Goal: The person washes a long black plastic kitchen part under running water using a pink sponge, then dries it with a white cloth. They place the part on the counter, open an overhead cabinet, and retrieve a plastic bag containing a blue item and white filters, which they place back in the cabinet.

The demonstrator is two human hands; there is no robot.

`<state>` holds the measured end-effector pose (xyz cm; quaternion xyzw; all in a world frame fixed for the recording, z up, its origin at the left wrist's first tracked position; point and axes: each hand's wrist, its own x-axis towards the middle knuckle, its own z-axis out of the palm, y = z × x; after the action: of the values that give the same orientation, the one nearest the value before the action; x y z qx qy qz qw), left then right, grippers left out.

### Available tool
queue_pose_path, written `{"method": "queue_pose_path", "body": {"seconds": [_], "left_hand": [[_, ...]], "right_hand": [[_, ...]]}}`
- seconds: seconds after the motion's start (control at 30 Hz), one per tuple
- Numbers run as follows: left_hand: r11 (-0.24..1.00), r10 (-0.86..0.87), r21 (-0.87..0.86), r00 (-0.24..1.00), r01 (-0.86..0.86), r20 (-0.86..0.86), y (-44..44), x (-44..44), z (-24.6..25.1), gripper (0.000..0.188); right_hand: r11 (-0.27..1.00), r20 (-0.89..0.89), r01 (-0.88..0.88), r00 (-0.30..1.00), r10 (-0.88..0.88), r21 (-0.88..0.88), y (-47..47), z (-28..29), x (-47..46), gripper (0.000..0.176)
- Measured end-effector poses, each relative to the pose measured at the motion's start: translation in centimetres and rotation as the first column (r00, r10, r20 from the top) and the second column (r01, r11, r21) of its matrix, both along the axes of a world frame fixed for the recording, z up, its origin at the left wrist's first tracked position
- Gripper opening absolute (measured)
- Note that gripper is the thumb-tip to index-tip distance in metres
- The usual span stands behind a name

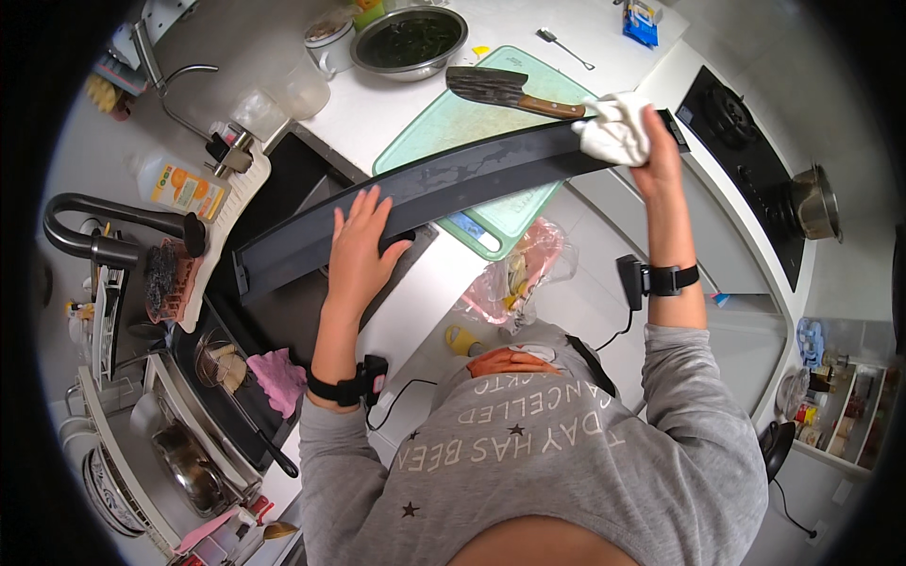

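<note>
A long dark grey channel-shaped panel (pixel 453 173) lies slantwise from over the sink (pixel 301 304) across the green cutting board (pixel 425 134). Wet-looking patches mark its inner face. My left hand (pixel 364 247) rests on the near edge of the panel's left half, fingers apart and thumb out to the side. At the far right end, my right hand (pixel 658 152) grips a crumpled white cloth (pixel 614 131) against the panel. The cloth covers part of the panel there. Just beyond the panel, a cleaver (pixel 488 85) with a wooden handle lies on the board, its handle end close to the cloth.
A steel bowl (pixel 425 69) of dark contents stands at the back beside a white lidded mug (pixel 329 53). On the left are a black faucet (pixel 120 212) and dish rack (pixel 120 460). A gas stove (pixel 736 141) with a pot (pixel 814 201) is at right.
</note>
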<state>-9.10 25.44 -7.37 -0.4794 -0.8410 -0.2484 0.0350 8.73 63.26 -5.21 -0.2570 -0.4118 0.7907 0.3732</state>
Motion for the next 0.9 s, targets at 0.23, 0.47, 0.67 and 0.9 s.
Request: {"method": "queue_pose_path", "body": {"seconds": [0.23,0.47,0.67,0.9], "left_hand": [[0.860,0.498,0.161,0.865,-0.485,-0.054,-7.7,-2.2,-3.5,0.056],[0.367,0.929,0.181,0.350,-0.913,-0.116,-19.1,-8.8,-7.2,0.070],[0.379,0.815,0.092,0.380,-0.921,0.438,-23.3,-14.8,-9.8,0.048],[0.283,0.332,0.099,0.195,-0.954,0.923,-20.7,-12.3,-8.3,0.035]], "right_hand": [[0.512,0.274,0.067,0.782,-0.560,0.856,5.2,-0.1,1.3,0.032],[0.285,0.682,-0.733,0.319,-0.658,0.617,7.3,-5.6,-0.1,0.058],[0.272,0.741,-0.775,0.342,-0.577,0.570,8.0,-9.4,-1.7,0.057],[0.162,0.724,-0.809,0.393,-0.566,0.565,-6.0,-9.5,-9.9,0.064]]}}
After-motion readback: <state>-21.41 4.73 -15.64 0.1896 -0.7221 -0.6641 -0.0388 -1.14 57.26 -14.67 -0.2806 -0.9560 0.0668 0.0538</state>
